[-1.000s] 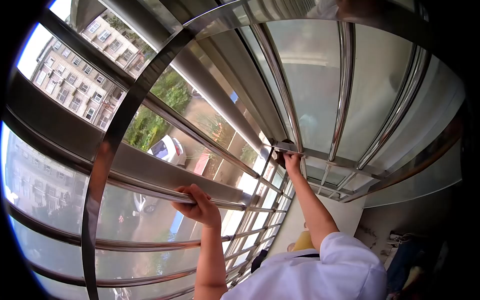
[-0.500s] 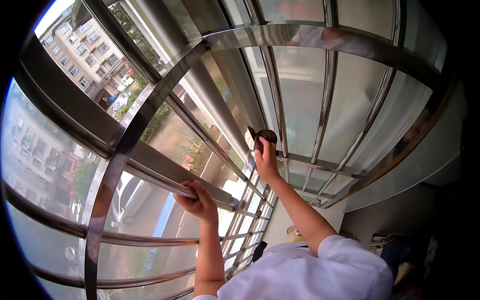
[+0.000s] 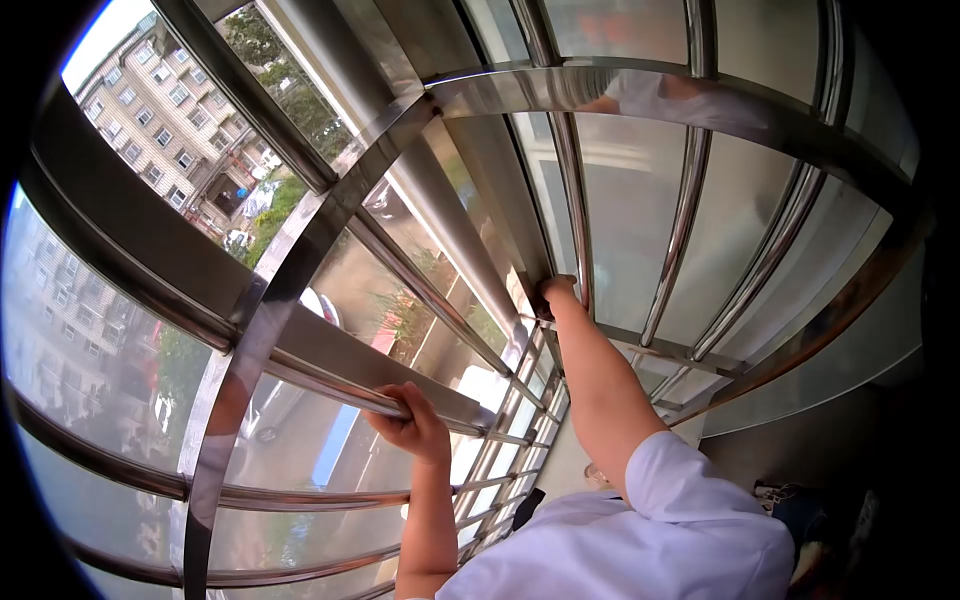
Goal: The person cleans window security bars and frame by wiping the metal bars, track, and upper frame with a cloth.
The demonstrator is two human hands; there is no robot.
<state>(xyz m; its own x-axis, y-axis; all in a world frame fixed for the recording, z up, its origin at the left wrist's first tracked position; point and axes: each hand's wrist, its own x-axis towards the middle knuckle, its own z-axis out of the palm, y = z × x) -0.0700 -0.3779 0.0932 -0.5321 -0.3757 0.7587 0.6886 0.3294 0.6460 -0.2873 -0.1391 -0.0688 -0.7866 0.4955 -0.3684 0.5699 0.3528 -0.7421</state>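
Note:
My left hand [image 3: 412,420] is wrapped round a shiny metal rail [image 3: 320,382] of the window grille, low and left of the middle. Past the bars, my right hand [image 3: 558,287] reaches to the corner where the grey window frame [image 3: 490,190] meets the glass. Its fingers are closed on a dark brown thing [image 3: 543,300], mostly hidden behind them; it looks like a cloth or pad.
A wide curved metal band [image 3: 270,270] arches across the bars. Upright bars [image 3: 683,215] stand before frosted panes at the right. Outside lie a building [image 3: 160,120], greenery and a car. Dark items [image 3: 800,515] lie on the floor at the lower right.
The dark thing, lifted clear of the corner half a second ago, is now back against the frame, my right arm stretched further. My left hand still holds the rail; the view has shifted slightly.

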